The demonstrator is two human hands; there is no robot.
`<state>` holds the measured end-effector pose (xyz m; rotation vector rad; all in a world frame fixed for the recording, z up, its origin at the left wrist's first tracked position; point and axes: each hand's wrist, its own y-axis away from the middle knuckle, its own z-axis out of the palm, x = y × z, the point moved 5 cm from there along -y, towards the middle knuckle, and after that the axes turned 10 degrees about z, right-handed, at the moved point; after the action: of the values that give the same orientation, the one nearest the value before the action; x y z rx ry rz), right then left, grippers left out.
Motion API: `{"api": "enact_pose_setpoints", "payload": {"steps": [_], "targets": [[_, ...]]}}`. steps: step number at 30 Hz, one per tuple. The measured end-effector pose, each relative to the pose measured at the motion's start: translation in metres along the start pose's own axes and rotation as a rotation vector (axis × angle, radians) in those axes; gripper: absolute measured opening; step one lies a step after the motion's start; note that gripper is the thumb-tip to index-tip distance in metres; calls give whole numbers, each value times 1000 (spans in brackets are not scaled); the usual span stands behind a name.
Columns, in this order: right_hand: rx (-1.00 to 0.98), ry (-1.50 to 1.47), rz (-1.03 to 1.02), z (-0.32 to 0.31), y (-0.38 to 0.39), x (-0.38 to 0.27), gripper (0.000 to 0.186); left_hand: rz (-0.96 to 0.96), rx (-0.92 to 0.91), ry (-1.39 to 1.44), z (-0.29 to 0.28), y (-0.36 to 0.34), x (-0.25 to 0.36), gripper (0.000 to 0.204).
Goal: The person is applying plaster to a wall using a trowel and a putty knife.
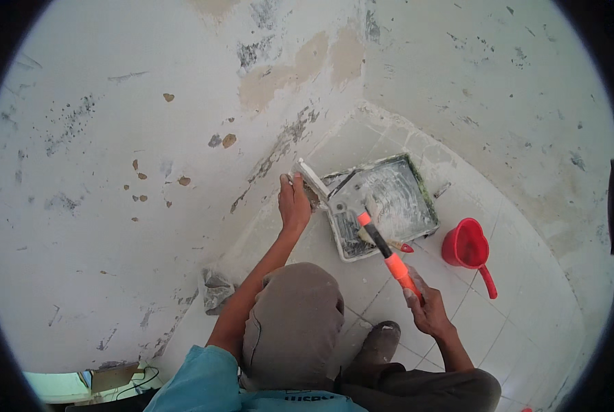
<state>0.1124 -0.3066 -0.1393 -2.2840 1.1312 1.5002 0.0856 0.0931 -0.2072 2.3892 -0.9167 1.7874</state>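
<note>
Orange handle (404,275) tight in right hand (428,307); left hand (295,207), hold unclear, near tray (348,259) edge; dipper (467,245) apart.

A person wears a teal shirt (200,384) with a short left sleeve (196,364) and dark lettering (310,397), grey-brown trousers (293,323) and a dark, pale-flecked shoe (380,336), fingers (286,189) ungloved and forearms (262,264) bare.

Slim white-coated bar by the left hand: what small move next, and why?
I'd probably ease the slim white-coated bar by the left hand rightward, over the white-smeared rectangular tray: most of it lies left of the tray's rim, so any drips could miss.
</note>
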Motion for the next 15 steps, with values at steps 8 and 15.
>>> {"api": "enact_pose_setpoints", "payload": {"steps": [8, 15], "targets": [[-28, 165, 38, 3, -2, 12, 53, 224, -155, -233, -15, 20, 11, 45], [-95, 86, 12, 23, 3, 9, 55, 154, -10, 7, -28, 20, 0, 38]]}}
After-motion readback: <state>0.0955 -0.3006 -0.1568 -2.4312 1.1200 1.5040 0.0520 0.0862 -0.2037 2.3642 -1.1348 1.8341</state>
